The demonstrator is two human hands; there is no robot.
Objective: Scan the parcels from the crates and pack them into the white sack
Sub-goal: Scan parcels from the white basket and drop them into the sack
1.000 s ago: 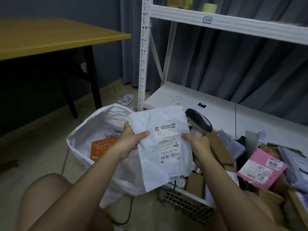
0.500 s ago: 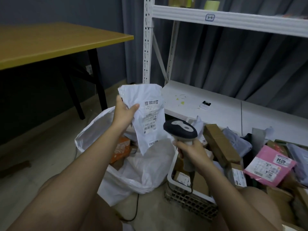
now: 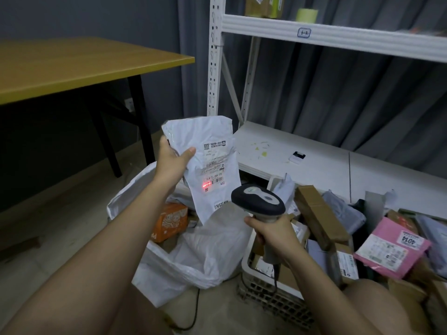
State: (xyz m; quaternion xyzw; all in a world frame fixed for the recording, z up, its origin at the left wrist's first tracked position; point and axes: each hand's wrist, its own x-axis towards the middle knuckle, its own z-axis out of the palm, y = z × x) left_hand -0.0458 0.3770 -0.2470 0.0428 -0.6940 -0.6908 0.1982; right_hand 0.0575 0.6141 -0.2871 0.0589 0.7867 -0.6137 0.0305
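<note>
My left hand grips the upper left edge of a white mailer parcel and holds it upright above the white sack. A red scanner dot glows on the parcel's label near the barcode. My right hand is closed around the handle of a black and grey barcode scanner, which points at the parcel from the lower right. An orange box lies inside the open sack. The grey crate to the right holds several parcels, among them a pink mailer and a long brown box.
A white metal rack stands behind, its low shelf just beyond the crate. A yellow-topped table with black legs is at the left. The scanner's cable runs across the floor under the sack. My bare knees frame the bottom of the view.
My left hand lifted the white parcel up and away from my right hand. My right hand swung the scanner down and aimed it; a red dot now shows on the label.
</note>
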